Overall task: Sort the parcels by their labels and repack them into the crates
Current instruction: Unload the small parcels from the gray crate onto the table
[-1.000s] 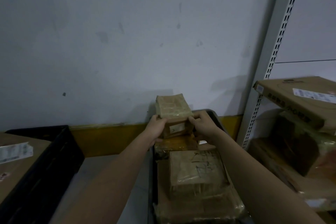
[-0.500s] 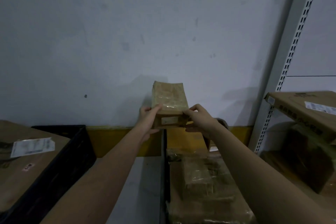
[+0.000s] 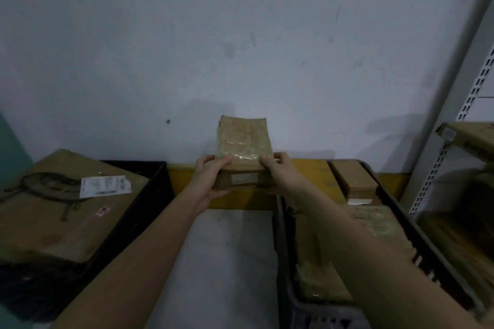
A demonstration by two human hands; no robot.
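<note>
Both hands grip one parcel [image 3: 243, 152] aloft, left hand [image 3: 211, 181] and right hand [image 3: 280, 176] pinching its near end, label [image 3: 244, 177] turned toward the person, probably for reading, between the two crates below.

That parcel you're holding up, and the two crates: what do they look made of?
Held parcel: brown cardboard, apparently wrapped in clear glossy tape or film, judging by the shiny streaks; a pale label sits on its near face. Left crate and right crate: probably matte black moulded plastic, the right one with slotted walls.
</note>
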